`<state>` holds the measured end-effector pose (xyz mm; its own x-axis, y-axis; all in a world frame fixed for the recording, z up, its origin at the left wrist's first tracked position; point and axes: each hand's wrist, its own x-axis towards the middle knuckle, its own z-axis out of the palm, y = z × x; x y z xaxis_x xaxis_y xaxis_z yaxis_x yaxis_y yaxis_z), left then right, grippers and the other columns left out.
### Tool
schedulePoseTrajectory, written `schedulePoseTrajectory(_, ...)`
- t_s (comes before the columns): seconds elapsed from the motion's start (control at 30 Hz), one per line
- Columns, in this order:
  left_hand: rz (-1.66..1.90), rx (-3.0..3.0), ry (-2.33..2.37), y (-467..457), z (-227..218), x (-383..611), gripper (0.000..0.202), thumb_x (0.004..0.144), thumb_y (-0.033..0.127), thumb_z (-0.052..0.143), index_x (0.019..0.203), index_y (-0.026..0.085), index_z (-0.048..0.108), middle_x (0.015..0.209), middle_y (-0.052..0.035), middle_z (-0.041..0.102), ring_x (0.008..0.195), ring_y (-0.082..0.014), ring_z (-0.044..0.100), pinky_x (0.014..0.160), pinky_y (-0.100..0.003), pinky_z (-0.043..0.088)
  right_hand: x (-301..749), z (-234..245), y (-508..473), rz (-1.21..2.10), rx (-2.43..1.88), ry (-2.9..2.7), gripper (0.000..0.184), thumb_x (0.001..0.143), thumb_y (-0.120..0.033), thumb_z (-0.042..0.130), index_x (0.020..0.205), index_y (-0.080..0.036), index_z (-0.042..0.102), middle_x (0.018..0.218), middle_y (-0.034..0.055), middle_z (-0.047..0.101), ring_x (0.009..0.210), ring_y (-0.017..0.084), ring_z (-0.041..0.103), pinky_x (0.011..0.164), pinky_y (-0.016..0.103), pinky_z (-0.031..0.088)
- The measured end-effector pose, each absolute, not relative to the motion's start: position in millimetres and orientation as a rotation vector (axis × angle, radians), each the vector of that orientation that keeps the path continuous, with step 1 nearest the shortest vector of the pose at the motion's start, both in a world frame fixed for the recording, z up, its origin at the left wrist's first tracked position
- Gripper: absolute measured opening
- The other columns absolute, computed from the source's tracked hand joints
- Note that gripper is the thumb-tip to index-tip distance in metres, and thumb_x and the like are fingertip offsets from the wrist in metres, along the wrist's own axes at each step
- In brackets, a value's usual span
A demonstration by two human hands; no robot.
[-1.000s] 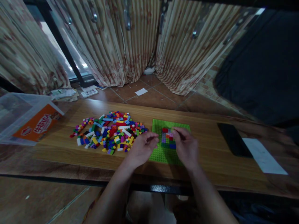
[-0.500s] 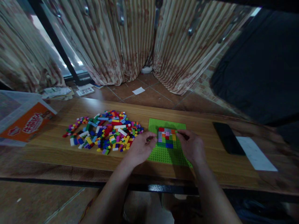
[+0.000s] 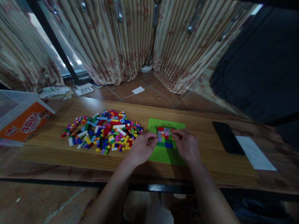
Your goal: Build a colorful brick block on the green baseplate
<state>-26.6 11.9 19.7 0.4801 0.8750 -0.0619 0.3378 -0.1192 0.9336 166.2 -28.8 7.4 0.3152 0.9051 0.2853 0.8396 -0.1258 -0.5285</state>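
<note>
Green studded baseplate under blocky bricks; left grip, right grip nearly pinched, hold unclear.

hands: 2 | green baseplate: 1 | brick pile: 1 | phone: 1 | bin: 1

The left hand and right hand flank a brick assembly on the green baseplate. Loose bricks lie on the desk, left of the baseplate.

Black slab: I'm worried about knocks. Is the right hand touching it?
Apart: the head view shows bare wooden tabletop between the right hand and the black slab.
</note>
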Motion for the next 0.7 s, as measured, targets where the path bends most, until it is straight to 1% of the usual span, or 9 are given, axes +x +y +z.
schedulePoseTrajectory(0.33, 0.635, 1.685, 1.038, 11.7, 19.9, -29.3, 0.022, 0.086, 0.028, 0.053, 0.097, 0.017, 0.069, 0.084, -0.0033, 0.070, 0.077, -0.0164, 0.063, 0.068, -0.026, 0.047, 168.9, 3.7, -27.0, 0.124, -1.982, -1.556, 0.025, 0.086, -0.030, 0.049, 0.083, -0.021, 0.072, 0.088, 0.0073, 0.070, 0.080, 0.022, 0.063, 0.075, 0.035, 0.046)
schedulePoseTrajectory(0.53, 0.615, 1.705, 1.055, 10.7, 22.2, -29.3, 0.021, 0.086, 0.026, 0.052, 0.094, 0.016, 0.069, 0.083, -0.0035, 0.069, 0.073, -0.0155, 0.062, 0.067, -0.026, 0.047, 170.2, 3.0, -25.0, 0.131, -1.961, -1.593, 0.025, 0.086, -0.030, 0.049, 0.083, -0.020, 0.073, 0.087, 0.0079, 0.069, 0.080, 0.022, 0.063, 0.075, 0.035, 0.046)
schedulePoseTrajectory(0.7, 0.611, 1.743, 1.067, 9.1, 22.5, -29.4, 0.020, 0.087, 0.025, 0.051, 0.091, 0.016, 0.068, 0.084, -0.0042, 0.069, 0.076, -0.0159, 0.062, 0.071, -0.027, 0.047, 170.0, 1.6, -20.5, 0.153, -1.913, -1.512, 0.025, 0.084, -0.033, 0.052, 0.080, -0.019, 0.072, 0.084, 0.0073, 0.069, 0.076, 0.021, 0.063, 0.073, 0.034, 0.047)
